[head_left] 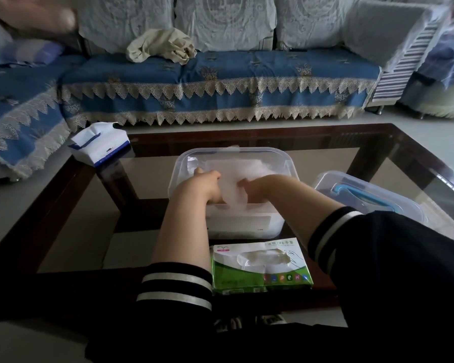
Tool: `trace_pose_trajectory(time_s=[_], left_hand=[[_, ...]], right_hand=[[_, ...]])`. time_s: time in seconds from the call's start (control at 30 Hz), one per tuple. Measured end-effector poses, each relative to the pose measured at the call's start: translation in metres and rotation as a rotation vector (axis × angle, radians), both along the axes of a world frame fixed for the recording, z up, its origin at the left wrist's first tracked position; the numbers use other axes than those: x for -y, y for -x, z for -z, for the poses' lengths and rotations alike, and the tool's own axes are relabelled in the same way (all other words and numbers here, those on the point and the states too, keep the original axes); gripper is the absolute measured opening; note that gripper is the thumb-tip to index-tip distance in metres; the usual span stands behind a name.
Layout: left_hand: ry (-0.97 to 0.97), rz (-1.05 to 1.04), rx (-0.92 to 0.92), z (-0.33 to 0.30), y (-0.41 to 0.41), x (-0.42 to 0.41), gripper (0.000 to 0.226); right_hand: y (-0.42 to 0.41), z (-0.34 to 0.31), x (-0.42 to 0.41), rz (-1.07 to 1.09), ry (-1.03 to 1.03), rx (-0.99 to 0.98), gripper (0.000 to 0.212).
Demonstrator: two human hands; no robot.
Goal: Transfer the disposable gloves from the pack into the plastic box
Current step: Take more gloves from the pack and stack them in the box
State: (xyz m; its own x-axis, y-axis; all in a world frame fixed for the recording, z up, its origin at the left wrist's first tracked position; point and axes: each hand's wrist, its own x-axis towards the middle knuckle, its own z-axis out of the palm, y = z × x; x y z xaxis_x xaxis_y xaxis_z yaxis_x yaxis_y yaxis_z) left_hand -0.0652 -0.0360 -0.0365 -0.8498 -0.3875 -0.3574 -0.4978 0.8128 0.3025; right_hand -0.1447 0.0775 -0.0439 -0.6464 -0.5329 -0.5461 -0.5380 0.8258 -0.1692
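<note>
Both my hands are down inside the plastic box (174,176), which stands open at the middle of the glass table (404,163). My left hand (207,179) and my right hand (249,186) reach over the box's near wall, and between them a sheet of the thin, cloudy disposable gloves (233,197) stands up and hangs over that wall. Each hand touches it from its own side, but my fingers are hidden behind the sheet and the wrists, so I cannot tell whether they pinch it or merely press it. More of the pale gloves lie spread across the bottom of the box toward its far wall. The green and white pack (262,268) lies flat at the near edge of the table, just in front of the box and between my forearms, its torn top opening facing up. The box's clear lid (364,195) with a blue handle rests near the right edge. A blue and white tissue pack (100,148) sits at the far left corner.
</note>
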Motion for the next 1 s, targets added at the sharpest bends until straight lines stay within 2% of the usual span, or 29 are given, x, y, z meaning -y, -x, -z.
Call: trace_pose_trajectory(time_s=[0.07, 0.13, 0.23, 0.3, 0.37, 0.47, 0.53, 0.57, 0.63, 0.7, 0.8, 0.93, 1.0], left_hand=[[0.018, 0.009, 0.014, 0.002, 0.001, 0.001, 0.07], [0.005, 0.012, -0.008, 0.001, 0.0, 0.0, 0.067], [0.018, 0.006, -0.069, -0.009, -0.005, 0.001, 0.06], [0.047, -0.013, -0.15, -0.018, -0.009, 0.004, 0.051], [0.039, -0.051, -0.238, -0.026, -0.013, 0.004, 0.04], [0.003, -0.04, -0.286, -0.035, -0.027, -0.001, 0.019], [-0.084, 0.024, -0.275, -0.036, -0.04, -0.006, 0.02], [-0.138, 0.063, -0.247, -0.036, -0.048, -0.01, 0.023], [-0.216, 0.127, -0.181, -0.033, -0.059, -0.014, 0.023], [-0.218, 0.161, -0.162, -0.028, -0.064, -0.016, 0.019], [-0.201, 0.151, -0.209, -0.023, -0.066, -0.021, 0.014], [-0.201, 0.114, -0.259, -0.018, -0.069, -0.027, 0.008], [-0.209, 0.088, -0.277, -0.016, -0.071, -0.03, 0.013]], right_hand=[[0.003, 0.001, 0.002, -0.027, -0.011, -0.003, 0.065], [0.002, -0.006, -0.003, -0.063, -0.015, -0.014, 0.075], [-0.001, -0.022, -0.014, -0.063, 0.135, -0.002, 0.09], [-0.008, -0.036, -0.022, -0.073, 0.221, -0.041, 0.091], [-0.013, -0.046, -0.033, -0.079, 0.284, -0.199, 0.078], [-0.034, -0.056, -0.056, 0.004, 0.52, -0.389, 0.043], [-0.058, -0.055, -0.072, 0.022, 0.71, -0.373, 0.02], [-0.072, -0.051, -0.08, 0.003, 0.763, -0.317, 0.019], [-0.094, -0.036, -0.092, -0.074, 0.721, -0.191, 0.027], [-0.103, -0.016, -0.099, -0.159, 0.55, -0.146, 0.029], [-0.1, 0.011, -0.104, -0.231, 0.394, -0.189, 0.029], [-0.1, 0.03, -0.101, -0.268, 0.376, -0.28, 0.026], [-0.1, 0.036, -0.1, -0.291, 0.375, -0.302, 0.026]])
